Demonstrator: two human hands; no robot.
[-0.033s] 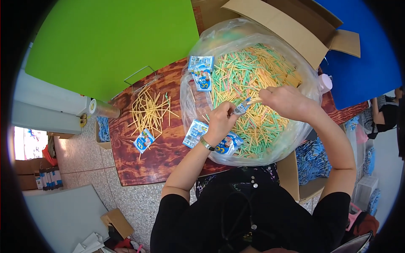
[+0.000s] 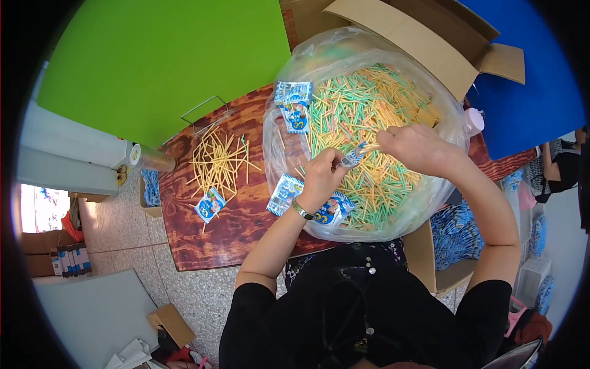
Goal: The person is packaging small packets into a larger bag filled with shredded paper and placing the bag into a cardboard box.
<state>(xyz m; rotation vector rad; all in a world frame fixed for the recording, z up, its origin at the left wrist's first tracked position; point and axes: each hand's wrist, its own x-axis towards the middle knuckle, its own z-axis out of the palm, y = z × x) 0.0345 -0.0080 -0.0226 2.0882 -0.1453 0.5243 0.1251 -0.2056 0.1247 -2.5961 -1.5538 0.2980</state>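
Note:
My left hand [image 2: 322,174] pinches a small blue-and-white packet [image 2: 353,157] above a big clear plastic bag [image 2: 289,55] full of thin yellow, green and pink sticks [image 2: 344,111]. Fingers closed, my right hand [image 2: 415,147] grips a few pale yellow sticks [image 2: 370,147], their ends at the packet's mouth. How far the sticks reach inside it I cannot tell. Beside my left wrist lie a flat packet [image 2: 284,194] and another packet [image 2: 335,209], partly under the wrist. Two overlapping packets [image 2: 295,111] rest at the bag's far left side.
On the red-brown wooden table [image 2: 215,246], a loose heap of yellow sticks [image 2: 221,163] lies left, a packet [image 2: 210,205] at its near end. Behind the bag stands an open cardboard box [image 2: 405,40]. A box of blue packets [image 2: 455,237] sits right of my body. A pink-white cup [image 2: 473,122] is at the bag's right.

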